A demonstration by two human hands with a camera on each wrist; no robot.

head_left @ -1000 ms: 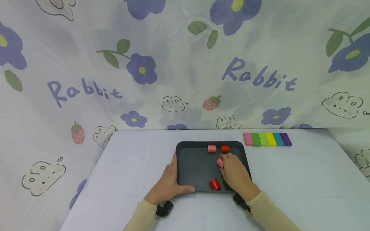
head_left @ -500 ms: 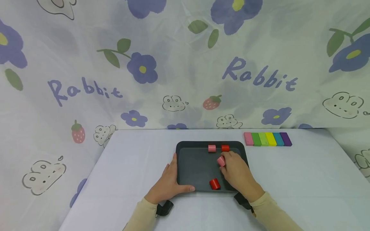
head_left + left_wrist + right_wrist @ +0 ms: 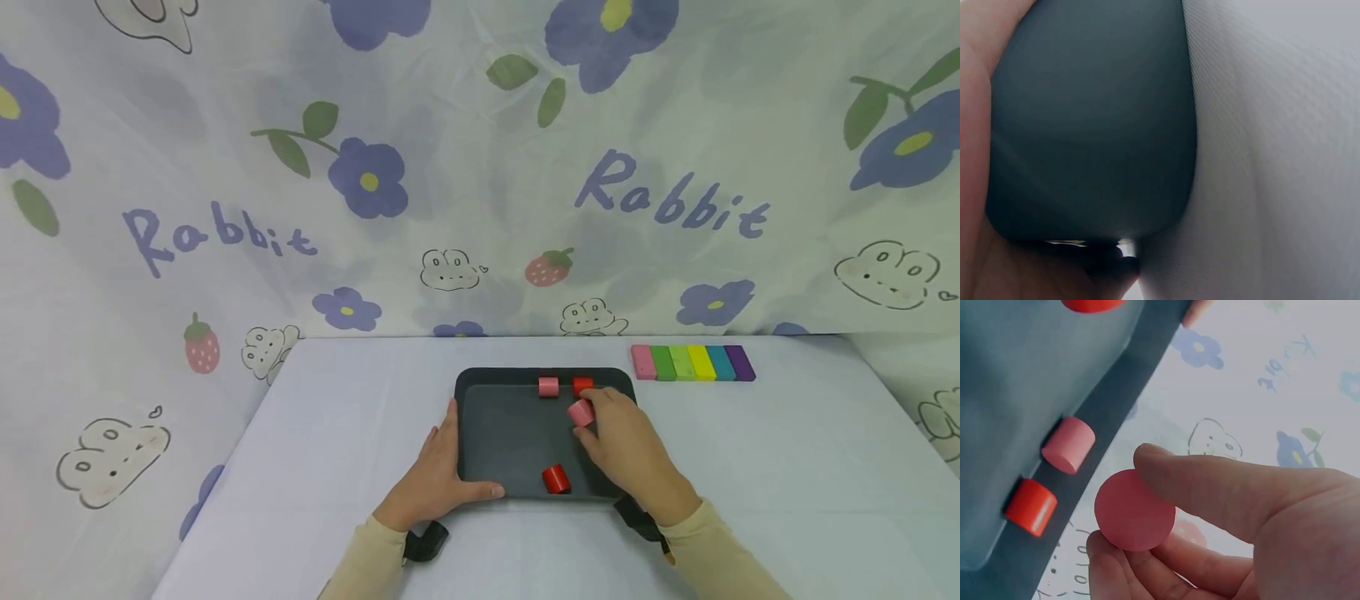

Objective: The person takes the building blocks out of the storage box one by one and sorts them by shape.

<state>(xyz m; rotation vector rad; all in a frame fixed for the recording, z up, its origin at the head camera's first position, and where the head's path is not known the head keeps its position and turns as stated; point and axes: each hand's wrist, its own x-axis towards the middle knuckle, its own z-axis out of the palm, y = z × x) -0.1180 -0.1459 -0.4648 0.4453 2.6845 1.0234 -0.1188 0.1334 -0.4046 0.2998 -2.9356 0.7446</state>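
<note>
My right hand (image 3: 633,450) pinches a pink cylinder block (image 3: 581,412) between thumb and fingers, over the right part of a dark grey tray (image 3: 498,433). In the right wrist view the round end of this pink block faces the camera. A second pink cylinder (image 3: 548,387) and a red cylinder (image 3: 582,386) lie side by side along the tray's far wall. Near the front wall another red cylinder (image 3: 557,479) lies tilted. My left hand (image 3: 431,487) rests against the tray's front left corner, fingers straight along the left side and thumb along the front rim.
A row of coloured bars (image 3: 693,363), pink through green and yellow to purple, lies on the white table (image 3: 337,417) behind the tray to the right. A patterned cloth (image 3: 480,167) hangs along the table's far edge.
My right hand has moved slightly right and away from me with the pink cylinder, which now shows more fully and nearer the far red one. The left hand and tray have stayed put.
</note>
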